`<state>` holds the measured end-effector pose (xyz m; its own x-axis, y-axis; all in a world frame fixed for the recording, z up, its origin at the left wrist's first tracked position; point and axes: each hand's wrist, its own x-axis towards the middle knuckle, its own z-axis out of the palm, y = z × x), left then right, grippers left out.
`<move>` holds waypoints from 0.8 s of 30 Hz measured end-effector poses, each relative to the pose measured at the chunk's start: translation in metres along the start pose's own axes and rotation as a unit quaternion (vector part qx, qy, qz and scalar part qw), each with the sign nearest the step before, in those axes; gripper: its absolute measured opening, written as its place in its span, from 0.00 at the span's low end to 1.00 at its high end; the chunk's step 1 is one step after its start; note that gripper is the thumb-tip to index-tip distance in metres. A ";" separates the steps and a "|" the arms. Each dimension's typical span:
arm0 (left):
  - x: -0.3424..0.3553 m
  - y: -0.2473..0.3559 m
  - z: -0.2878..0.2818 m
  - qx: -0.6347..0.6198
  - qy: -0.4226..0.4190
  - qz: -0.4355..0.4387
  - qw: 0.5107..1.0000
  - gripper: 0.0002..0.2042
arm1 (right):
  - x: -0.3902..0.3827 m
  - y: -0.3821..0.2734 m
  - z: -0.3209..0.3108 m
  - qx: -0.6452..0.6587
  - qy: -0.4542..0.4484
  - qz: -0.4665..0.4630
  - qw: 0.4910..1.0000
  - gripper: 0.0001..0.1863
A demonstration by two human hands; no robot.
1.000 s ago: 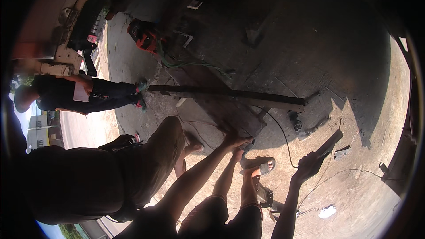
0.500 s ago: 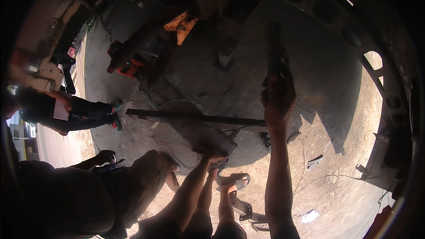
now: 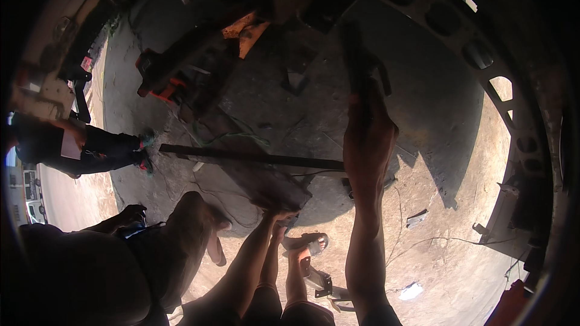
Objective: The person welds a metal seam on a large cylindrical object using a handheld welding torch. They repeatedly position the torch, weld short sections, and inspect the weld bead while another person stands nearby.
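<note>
The right hand (image 3: 370,133) grips an elongated, perhaps metal tool (image 3: 357,63)

1. We see a grey-brown concrete floor (image 3: 453,268), shaded above and sunlit at lower right.
2. On it we note a long, broad, dark brown flat piece (image 3: 263,181), lying slantwise; a narrow, straight, dark bar (image 3: 254,156) crosses over it.
3. Near its upper end we find a boxy red-and-black machine (image 3: 169,89) and a thin green cord (image 3: 261,140).
4. In sunlight we mark a small grey metal part (image 3: 417,218), a thin dark cable (image 3: 447,239) and a flat white scrap (image 3: 411,291).
</note>
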<state>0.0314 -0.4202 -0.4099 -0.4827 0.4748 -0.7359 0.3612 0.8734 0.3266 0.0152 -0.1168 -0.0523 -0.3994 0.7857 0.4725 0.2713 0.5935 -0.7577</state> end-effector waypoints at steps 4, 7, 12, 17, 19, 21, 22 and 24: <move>-0.002 -0.001 0.000 -0.007 0.004 0.002 1.000 0.68 | 0.003 -0.003 -0.006 -0.019 -0.038 0.010 0.999 0.18; -0.003 -0.001 0.000 -0.012 0.007 0.001 1.000 0.68 | 0.000 -0.007 -0.012 -0.011 -0.035 0.046 0.998 0.18; -0.003 0.000 -0.002 -0.012 0.008 0.001 1.000 0.67 | 0.002 -0.003 -0.019 -0.004 -0.061 0.133 0.989 0.18; 0.001 0.002 -0.006 -0.006 0.009 0.002 1.000 0.67 | 0.001 0.006 -0.014 0.025 -0.091 0.173 0.980 0.17; 0.003 0.002 -0.007 -0.004 0.008 0.001 1.000 0.67 | -0.006 0.006 -0.010 0.029 -0.050 0.137 0.989 0.17; 0.003 0.003 -0.007 -0.001 0.007 0.001 1.000 0.67 | -0.006 0.008 -0.008 0.048 -0.040 0.173 0.983 0.16; 0.004 0.003 -0.008 0.000 0.007 0.001 1.000 0.67 | -0.004 0.010 -0.007 0.050 -0.047 0.168 0.983 0.17; 0.005 0.004 -0.009 0.003 0.006 0.003 1.000 0.67 | -0.002 0.012 -0.007 0.049 -0.049 0.151 0.986 0.17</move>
<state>0.0235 -0.4134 -0.4065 -0.4891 0.4818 -0.7271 0.3688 0.8697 0.3282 0.0250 -0.1100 -0.0594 -0.3978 0.9005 0.1757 0.3070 0.3111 -0.8994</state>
